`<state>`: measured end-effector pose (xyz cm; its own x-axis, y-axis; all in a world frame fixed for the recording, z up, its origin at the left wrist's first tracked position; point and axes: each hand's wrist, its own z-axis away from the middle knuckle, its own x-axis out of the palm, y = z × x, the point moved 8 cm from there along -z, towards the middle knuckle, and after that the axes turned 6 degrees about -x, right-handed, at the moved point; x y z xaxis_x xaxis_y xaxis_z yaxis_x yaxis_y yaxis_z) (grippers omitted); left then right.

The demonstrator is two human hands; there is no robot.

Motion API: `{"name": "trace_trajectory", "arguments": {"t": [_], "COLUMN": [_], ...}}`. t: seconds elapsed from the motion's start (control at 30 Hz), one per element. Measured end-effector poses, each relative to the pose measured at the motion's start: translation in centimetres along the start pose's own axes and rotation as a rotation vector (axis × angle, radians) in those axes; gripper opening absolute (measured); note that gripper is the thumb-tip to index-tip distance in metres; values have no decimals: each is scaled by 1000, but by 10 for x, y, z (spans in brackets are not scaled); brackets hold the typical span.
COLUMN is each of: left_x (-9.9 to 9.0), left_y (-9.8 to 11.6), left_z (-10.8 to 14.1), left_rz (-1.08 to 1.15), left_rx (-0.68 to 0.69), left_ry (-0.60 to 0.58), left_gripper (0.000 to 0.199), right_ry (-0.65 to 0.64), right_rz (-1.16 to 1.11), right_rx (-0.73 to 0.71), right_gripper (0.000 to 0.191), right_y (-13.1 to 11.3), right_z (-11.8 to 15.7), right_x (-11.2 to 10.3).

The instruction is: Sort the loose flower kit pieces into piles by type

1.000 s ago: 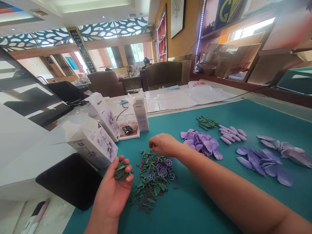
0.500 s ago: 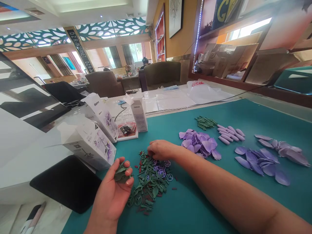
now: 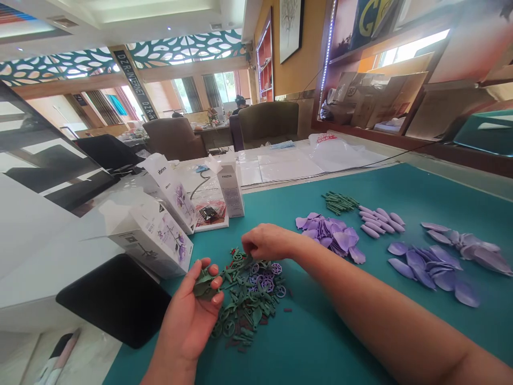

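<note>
My left hand is palm up, its fingers curled round several green plastic leaves. At the far edge of a mixed pile of small parts, my right hand points down with its fingers pinched. A green leaf-like piece shows just under those fingertips, partly hidden by them. The pile mixes green leaves and rings, purple wheel-shaped rings and small dark red pegs. To the right of my right hand lies a heap of purple petals.
Green stems, pale purple buds and two more petal heaps lie on the green mat. White flower-printed boxes and a black tablet-like slab stand left. A person sits far behind.
My right hand has lifted slightly from the pile, and a green piece now shows below its fingers. The left hand still holds the leaves. The whole view has shifted slightly.
</note>
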<state>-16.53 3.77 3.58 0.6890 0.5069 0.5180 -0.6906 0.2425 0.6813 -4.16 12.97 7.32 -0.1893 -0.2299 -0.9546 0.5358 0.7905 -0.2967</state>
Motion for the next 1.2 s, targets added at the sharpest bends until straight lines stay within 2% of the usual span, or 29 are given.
{"name": "trace_trajectory", "arguments": {"t": [0.13,0.27,0.37,0.47,0.53,0.6,0.63,0.7,0.77,0.83,0.97,1.2], "left_x": [0,1,3,3,3,4,4,5,5,4,2,3], "left_y": [-2,-6,-7,-7,-6,-4,-3,-1,0,0,-1,-4], "left_z": [-1,-2,-2,-2,-2,-1,0,1,2,2,-1,-3], "left_rz": [-14,-25,-26,-27,-24,-19,-18,-20,-25,-28,-28,-45], "left_rx": [-3,-3,12,12,8,9,10,13,20,22,9,2], "left_ry": [12,-1,-22,-27,-26,-27,-28,-31,-36,-36,-35,-7], "left_gripper": [17,29,36,26,17,14,14,14,14,15,16,15], "right_ry": [204,358,316,233,254,260,218,56,-109,-190,-242,-299], "right_rz": [-172,-255,-156,-132,-147,-110,-67,46,134,163,147,12], "right_rx": [41,-42,-164,-278,-241,-99,-16,126,207,235,258,229], "right_gripper": [17,13,10,11,15,19,20,20,22,25,26,29], "right_y": [-11,-42,-69,-81,-71,-48,-35,-11,7,16,24,36], "right_z": [5,8,7,6,8,10,12,14,17,16,10,4], "right_x": [-27,-42,-35,-28,-34,-41,-41,-33,-19,-7,13,28]}}
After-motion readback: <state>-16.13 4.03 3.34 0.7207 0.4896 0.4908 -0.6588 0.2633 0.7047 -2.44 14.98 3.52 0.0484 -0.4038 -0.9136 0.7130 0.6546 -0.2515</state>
